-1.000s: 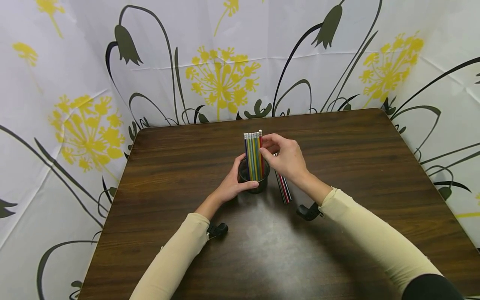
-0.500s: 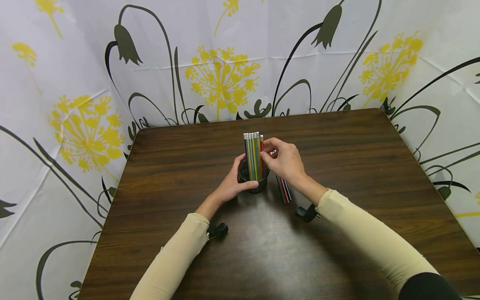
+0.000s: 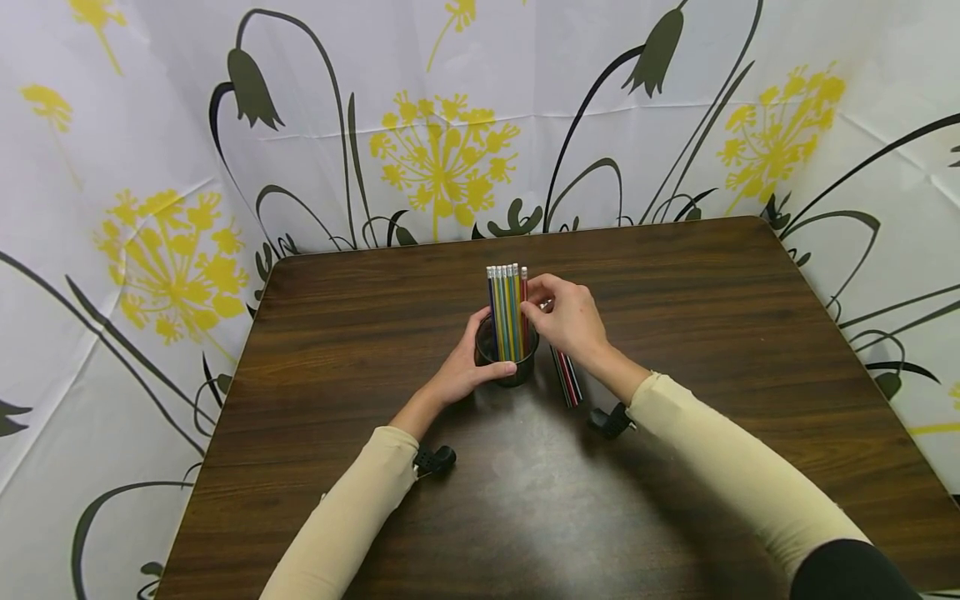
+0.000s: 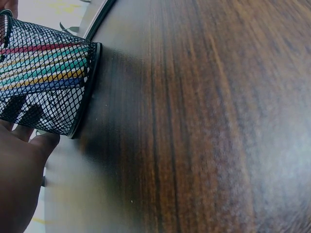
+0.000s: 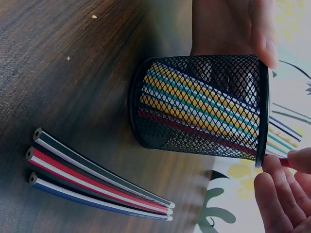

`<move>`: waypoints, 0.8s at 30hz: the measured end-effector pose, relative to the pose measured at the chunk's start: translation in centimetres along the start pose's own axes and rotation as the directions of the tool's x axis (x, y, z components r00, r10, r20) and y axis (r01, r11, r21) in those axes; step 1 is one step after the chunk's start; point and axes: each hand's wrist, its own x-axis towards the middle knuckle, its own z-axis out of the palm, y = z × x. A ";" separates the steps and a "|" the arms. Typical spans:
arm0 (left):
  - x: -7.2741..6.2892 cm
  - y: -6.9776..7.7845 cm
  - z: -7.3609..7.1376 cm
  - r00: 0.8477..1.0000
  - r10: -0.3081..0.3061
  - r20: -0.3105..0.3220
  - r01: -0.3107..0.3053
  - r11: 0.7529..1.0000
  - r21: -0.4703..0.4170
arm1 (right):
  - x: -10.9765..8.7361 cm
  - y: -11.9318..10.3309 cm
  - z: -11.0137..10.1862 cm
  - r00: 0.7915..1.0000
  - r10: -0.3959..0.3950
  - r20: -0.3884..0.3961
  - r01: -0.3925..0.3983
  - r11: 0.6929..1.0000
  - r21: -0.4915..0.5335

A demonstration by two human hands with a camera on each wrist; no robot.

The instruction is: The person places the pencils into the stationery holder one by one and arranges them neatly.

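My left hand (image 3: pixel 461 371) grips the black mesh pencil cup (image 3: pixel 517 380) around its left side, thumb across the near rim. Upright in the cup stands a row of striped pencils (image 3: pixel 505 308), blue, yellow and teal among them, erasers up. My right hand (image 3: pixel 573 321) pinches a red pencil (image 3: pixel 524 288) at the row's right end. Through the mesh in the right wrist view, that red pencil's lower end reaches near the cup's base. Three loose pencils lie side by side right of the cup: black (image 5: pixel 97 167), red (image 5: pixel 97 186) and blue (image 5: pixel 97 201).
The dark wood-grain table (image 3: pixel 360 317) extends around the cup on every side. A white curtain with a flower print (image 3: pixel 315 167) hangs behind its far edge. Black wrist devices (image 3: pixel 611 422) sit under the sleeves.
My right hand has lowered the red pencil into the cup, its eraser end now slightly lower and set a little to the right. My left hand and the cup have stayed put.
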 end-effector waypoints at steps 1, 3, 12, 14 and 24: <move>0.0 0.0 0.0 1.000 0.000 -0.002 0.000 1.000 0.001 | 0.1 0.0 0.0 1.000 0.004 0.004 -0.004 1.000 -0.003; 0.0 0.0 0.0 1.000 -0.001 -0.002 0.001 1.000 0.001 | 0.2 0.0 0.1 1.000 0.014 0.008 -0.014 1.000 -0.011; -0.1 0.4 0.0 1.000 0.000 0.018 0.000 0.999 -0.035 | 0.6 -0.1 0.3 0.998 0.036 0.045 -0.035 0.999 -0.025; -0.1 0.5 0.0 1.000 0.000 0.017 0.001 0.999 -0.041 | 0.7 -0.1 0.3 0.998 0.040 0.051 -0.039 0.999 -0.029; 0.1 -0.1 0.0 1.000 0.017 0.019 -0.016 0.999 -0.042 | 0.9 0.2 -0.6 0.996 0.070 0.057 -0.073 0.997 0.039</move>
